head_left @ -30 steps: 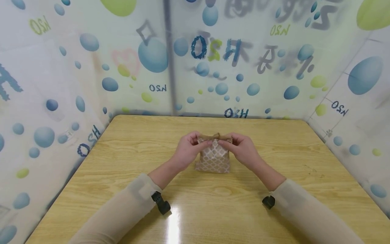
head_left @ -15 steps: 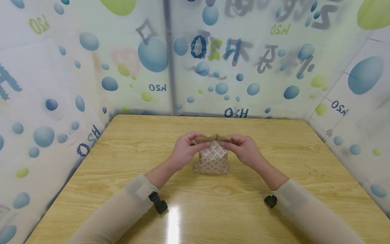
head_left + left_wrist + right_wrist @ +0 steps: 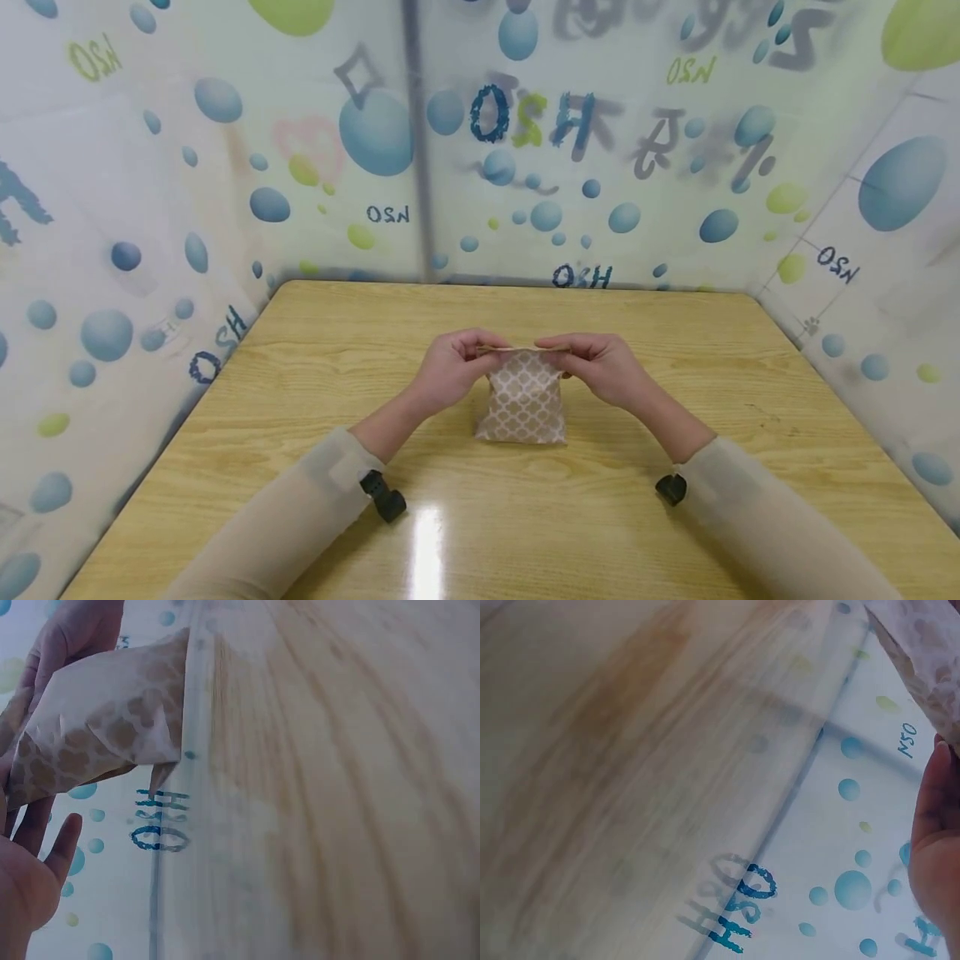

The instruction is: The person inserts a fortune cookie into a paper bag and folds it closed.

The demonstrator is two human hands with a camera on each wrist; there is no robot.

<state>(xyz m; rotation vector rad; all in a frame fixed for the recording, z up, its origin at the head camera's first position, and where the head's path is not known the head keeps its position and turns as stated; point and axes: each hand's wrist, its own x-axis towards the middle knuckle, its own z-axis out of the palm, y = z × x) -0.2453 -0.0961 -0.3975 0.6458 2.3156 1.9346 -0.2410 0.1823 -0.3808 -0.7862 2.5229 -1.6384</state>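
A small brown paper bag (image 3: pixel 522 400) with a white lattice pattern stands over the middle of the table, its top drawn into a flat edge. My left hand (image 3: pixel 453 371) pinches the left end of that edge, thumb on the near face and fingers behind. At the right end, my right hand (image 3: pixel 603 367) pinches it the same way. In the left wrist view the bag (image 3: pixel 112 724) bulges at its middle. The right wrist view shows only part of the bag (image 3: pixel 926 656) and of my right hand (image 3: pixel 937 862). What the bag contains is hidden.
The wooden table (image 3: pixel 300 417) spreads around the bag on all sides. A printed curtain (image 3: pixel 645 167) with blue and green dots rises behind the far edge and along both sides. A black strap end (image 3: pixel 384 497) hangs at the left sleeve, another black piece (image 3: pixel 671 489) at the right.
The brown band along the bag's top has turned out of sight, leaving a thin edge. More of the patterned near face shows, and its bottom sits slightly nearer. Both hands keep hold.
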